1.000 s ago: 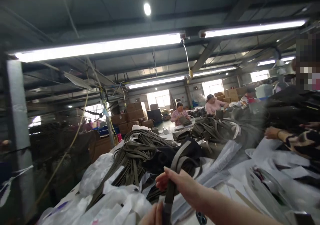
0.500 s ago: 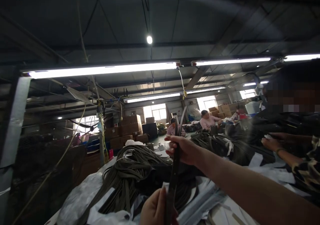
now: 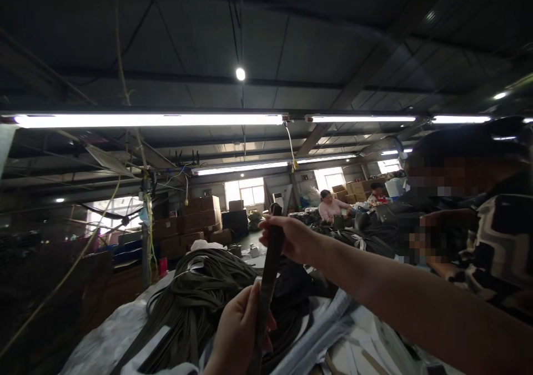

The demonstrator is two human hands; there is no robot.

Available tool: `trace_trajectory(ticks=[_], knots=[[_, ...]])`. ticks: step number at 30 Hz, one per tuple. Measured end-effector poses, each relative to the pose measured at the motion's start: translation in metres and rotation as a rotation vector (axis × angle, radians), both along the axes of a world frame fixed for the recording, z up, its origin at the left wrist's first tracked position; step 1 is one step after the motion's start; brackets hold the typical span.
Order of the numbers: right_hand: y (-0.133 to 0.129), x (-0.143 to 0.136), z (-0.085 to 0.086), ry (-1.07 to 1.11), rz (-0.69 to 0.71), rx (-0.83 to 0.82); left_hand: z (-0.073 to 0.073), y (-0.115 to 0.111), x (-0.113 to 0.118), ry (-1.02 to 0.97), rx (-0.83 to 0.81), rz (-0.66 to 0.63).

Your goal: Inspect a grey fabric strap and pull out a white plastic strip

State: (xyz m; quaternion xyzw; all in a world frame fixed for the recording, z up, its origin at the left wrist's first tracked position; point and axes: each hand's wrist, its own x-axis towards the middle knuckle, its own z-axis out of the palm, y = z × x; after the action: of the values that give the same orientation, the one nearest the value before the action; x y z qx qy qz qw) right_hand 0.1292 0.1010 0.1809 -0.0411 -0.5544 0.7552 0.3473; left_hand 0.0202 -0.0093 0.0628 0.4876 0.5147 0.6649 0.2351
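Overhead, right hand [image 3: 291, 236] pinches the top of a dark strap [image 3: 266, 280], fingers closed. Left hand [image 3: 235, 336] grips it lower down. Strap pile [image 3: 195, 286] lies beneath.

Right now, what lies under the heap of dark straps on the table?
The strap heap rests on pale plastic bags spread over the table. The left hand and right hand pull one strap taut. The tabletop beneath is covered.

A single head-worn camera looks forward and slightly upward across a workshop, close behind the left hand [image 3: 237, 330] and right hand [image 3: 287, 236] gripping a dark strap [image 3: 266, 286]; ceiling lamps fill the upper frame beyond.
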Motion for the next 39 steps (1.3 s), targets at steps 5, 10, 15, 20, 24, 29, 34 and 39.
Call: trace_trajectory(ticks=[5, 10, 15, 20, 24, 29, 34, 39], knots=[[0.027, 0.020, 0.013, 0.086, -0.018, -0.008, -0.018, -0.003, -0.001, -0.069, -0.056, -0.126], [0.019, 0.030, 0.008, 0.053, 0.027, 0.052, -0.011, -0.004, 0.001, -0.056, -0.038, -0.107], [0.005, 0.035, 0.007, 0.001, 0.044, 0.197, 0.001, -0.002, 0.003, 0.024, -0.041, -0.042], [-0.016, 0.028, -0.010, -0.097, 0.003, 0.262, 0.024, -0.007, 0.011, 0.129, 0.008, 0.032], [-0.033, 0.020, -0.023, -0.122, 0.009, 0.323, 0.036, -0.010, 0.017, 0.187, 0.045, 0.088], [-0.011, 0.024, 0.004, 0.075, -0.340, 0.372, 0.035, -0.013, 0.020, 0.189, 0.007, 0.105], [0.022, 0.025, 0.018, 0.110, -0.489, 0.476, 0.037, -0.009, 0.022, 0.181, 0.031, 0.086], [0.012, 0.012, -0.003, 0.045, -0.490, 0.668, 0.061, 0.002, 0.028, 0.230, 0.080, 0.104]])
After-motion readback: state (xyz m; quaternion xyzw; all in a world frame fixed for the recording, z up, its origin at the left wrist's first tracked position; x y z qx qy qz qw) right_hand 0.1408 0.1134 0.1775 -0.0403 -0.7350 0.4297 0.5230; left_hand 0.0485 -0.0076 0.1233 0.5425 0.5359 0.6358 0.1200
